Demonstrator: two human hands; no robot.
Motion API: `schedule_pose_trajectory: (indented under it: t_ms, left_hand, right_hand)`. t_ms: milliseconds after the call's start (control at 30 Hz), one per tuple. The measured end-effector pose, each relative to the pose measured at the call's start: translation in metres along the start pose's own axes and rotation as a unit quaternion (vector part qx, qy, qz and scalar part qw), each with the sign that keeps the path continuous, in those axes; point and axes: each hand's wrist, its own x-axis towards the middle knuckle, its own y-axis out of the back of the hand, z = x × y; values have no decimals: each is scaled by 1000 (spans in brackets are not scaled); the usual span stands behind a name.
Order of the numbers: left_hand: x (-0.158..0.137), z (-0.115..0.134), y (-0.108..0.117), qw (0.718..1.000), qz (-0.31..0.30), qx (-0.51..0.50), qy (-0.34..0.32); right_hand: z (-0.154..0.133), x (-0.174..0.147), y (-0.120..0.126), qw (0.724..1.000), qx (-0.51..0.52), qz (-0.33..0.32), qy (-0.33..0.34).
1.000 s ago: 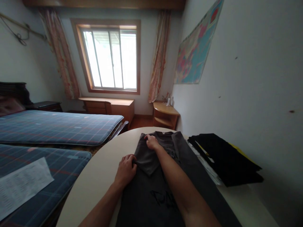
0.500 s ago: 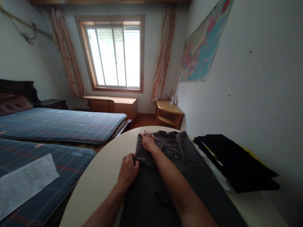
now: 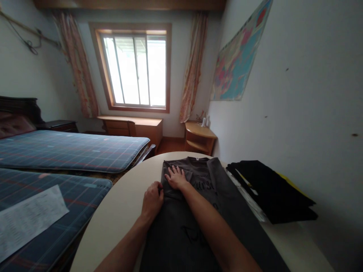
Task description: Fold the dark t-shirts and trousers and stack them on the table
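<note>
A dark grey T-shirt [image 3: 170,226] with black lettering lies on the round, cream-coloured table [image 3: 113,223], its collar towards the far edge and its sides folded inward. My left hand [image 3: 153,198] is closed at the shirt's left edge, fingers curled around the cloth; the fingertips are partly hidden. Palm down and fingers spread, my right hand [image 3: 176,178] rests on the upper left part of the shirt, just below the shoulder. My right forearm crosses over the printed front.
Right of the shirt is a stack of folded black garments [image 3: 272,192], with yellow and white cloth showing. Left of the table are mattresses [image 3: 79,149] and a printed paper sheet [image 3: 31,219]. A corner shelf [image 3: 200,130] stands beyond the table, near the wall.
My right hand has slid slightly towards me over the shirt, its fingers more spread. My left hand stays at the shirt's left edge. The view has shifted a little.
</note>
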Motion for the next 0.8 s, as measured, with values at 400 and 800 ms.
schedule_pose_trajectory:
  t_ms: [400, 800]
  left_hand:
    - [-11, 17, -2, 949, 33, -305, 71]
    - [-40, 66, 27, 875, -85, -476, -5]
  right_hand:
    - [-44, -10, 41, 990, 81, -16, -117]
    - [-8, -28, 66, 981, 176, 48, -63]
